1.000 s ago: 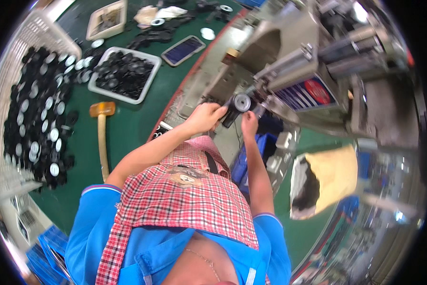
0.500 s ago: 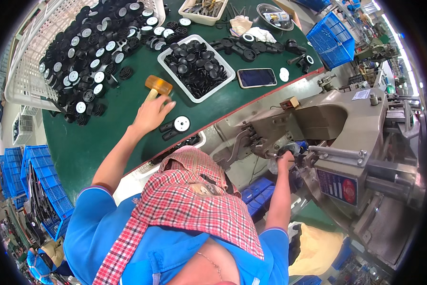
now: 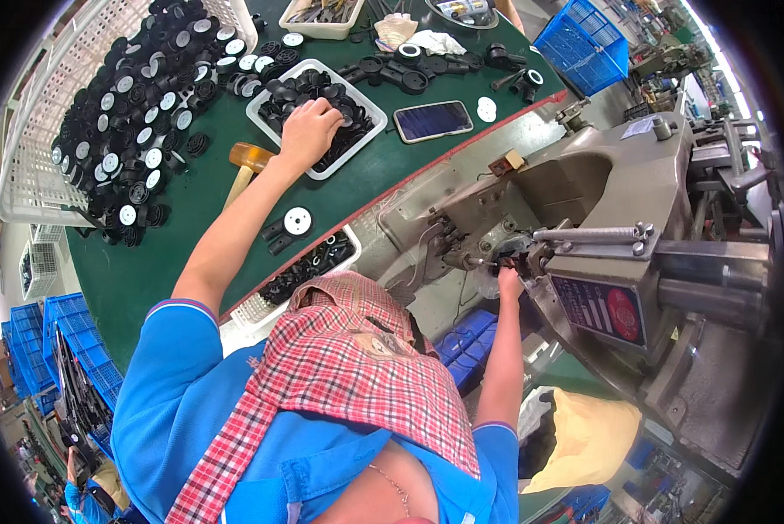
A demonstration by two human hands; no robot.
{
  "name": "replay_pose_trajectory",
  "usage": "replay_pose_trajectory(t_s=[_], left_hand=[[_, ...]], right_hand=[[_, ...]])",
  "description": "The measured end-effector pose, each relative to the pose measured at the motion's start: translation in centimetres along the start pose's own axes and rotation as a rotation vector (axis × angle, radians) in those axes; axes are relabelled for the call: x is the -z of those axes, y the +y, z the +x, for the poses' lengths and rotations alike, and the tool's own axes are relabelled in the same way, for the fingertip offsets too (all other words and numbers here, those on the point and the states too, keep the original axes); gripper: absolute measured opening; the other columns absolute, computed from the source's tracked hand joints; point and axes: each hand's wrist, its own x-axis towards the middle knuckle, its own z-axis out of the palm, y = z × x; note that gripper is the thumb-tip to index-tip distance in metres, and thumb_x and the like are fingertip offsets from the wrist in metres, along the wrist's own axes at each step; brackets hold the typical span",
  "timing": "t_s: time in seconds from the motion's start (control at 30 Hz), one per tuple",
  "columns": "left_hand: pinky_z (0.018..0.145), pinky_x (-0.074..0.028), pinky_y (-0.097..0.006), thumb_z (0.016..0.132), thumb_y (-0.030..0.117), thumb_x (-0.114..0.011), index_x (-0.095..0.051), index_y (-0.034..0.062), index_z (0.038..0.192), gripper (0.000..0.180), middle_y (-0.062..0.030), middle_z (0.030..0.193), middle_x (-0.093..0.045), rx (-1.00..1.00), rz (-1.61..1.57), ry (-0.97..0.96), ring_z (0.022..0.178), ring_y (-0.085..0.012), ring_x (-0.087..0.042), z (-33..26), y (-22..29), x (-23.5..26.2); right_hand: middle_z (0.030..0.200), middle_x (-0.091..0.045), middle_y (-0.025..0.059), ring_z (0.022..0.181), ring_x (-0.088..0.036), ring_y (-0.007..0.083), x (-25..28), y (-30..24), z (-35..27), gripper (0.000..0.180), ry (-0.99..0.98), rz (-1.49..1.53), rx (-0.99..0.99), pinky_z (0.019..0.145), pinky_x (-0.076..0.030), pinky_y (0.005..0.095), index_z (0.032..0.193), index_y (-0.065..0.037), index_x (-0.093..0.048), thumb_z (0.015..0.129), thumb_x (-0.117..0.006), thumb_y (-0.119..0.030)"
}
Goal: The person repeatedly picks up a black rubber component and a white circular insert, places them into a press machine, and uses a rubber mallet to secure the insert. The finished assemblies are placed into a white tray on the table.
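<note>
My left hand (image 3: 310,138) reaches over the white tray (image 3: 379,127) of small black plastic caps (image 3: 280,103). Its fingers bend down among the caps, and whatever lies between them is hidden. Just left of that forearm lies a mallet (image 3: 251,158) with an amber head and a wooden handle. At the grey metal machine (image 3: 575,175) on the right, my right hand (image 3: 509,281) is closed at the tooling, at a dark part (image 3: 516,261) that is mostly hidden. A black fitting with a white disc (image 3: 297,221) rests on the green table near its edge.
A large white basket (image 3: 25,166) heaped with black and white wheels stands at the left. A phone (image 3: 433,120), white discs (image 3: 486,109) and black fittings (image 3: 412,80) lie farther back. Below the table edge sits another tray (image 3: 353,253) of black parts.
My left hand has left the spot by the mallet handle and moved up and right onto the tray of caps. My right hand stays at the machine. The whole view has shifted slightly.
</note>
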Motion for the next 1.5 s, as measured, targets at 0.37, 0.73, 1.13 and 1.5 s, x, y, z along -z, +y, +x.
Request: replay_pose_trajectory(t_s=[0.37,0.73,1.13,1.5], left_hand=[[0.083,-0.049,-0.038,0.081,0.024,-0.075,-0.074,0.0125,0.089,0.013,-0.0032,0.097,-0.06,0.03,-0.026,0.016,0.095,-0.0234,-0.06,-1.0,0.6,-0.2],[0.061,-0.048,-0.024,0.093,0.024,-0.072,-0.069,0.0007,0.096,0.024,-0.0006,0.077,-0.066,0.695,-1.009,-0.259,0.068,-0.0075,-0.061,-4.6,1.9,5.5],[0.046,-0.042,-0.022,0.09,0.03,-0.076,-0.067,-0.0007,0.076,0.035,-0.0029,0.065,-0.062,1.144,-0.979,-0.577,0.05,-0.0076,-0.054,-15.3,2.0,8.4],[0.048,-0.042,-0.026,0.09,0.027,-0.075,-0.069,-0.0012,0.081,0.03,-0.0021,0.062,-0.062,0.9,-0.662,-0.424,0.052,-0.0082,-0.054,-14.6,3.1,9.4]], right_hand=[[0.096,-0.067,-0.0001,0.08,-0.062,0.0092,9.2,-3.4,-5.3,0.021,-0.557,1.427,-0.037,0.076,-0.049,0.024,0.11,-0.009,-0.067,0.092,-0.071,-0.018],[0.086,-0.069,0.0026,0.074,-0.066,0.0101,15.3,-12.6,-12.2,0.016,-0.065,0.875,0.223,0.07,-0.053,0.0246,0.102,-0.001,-0.074,0.091,-0.073,-0.013],[0.094,-0.071,0.0161,0.08,-0.069,0.0249,10.8,-20.6,-16.6,0.031,-0.506,0.64,0.7,0.075,-0.054,0.0345,0.105,0.002,-0.071,0.084,-0.078,-0.019],[0.123,-0.063,0.0145,0.115,-0.055,0.0376,2.0,-38.8,-17.8,0.069,-0.493,0.756,1.198,0.1,-0.043,0.0461,0.131,-0.006,-0.056,0.07,-0.085,-0.023]])
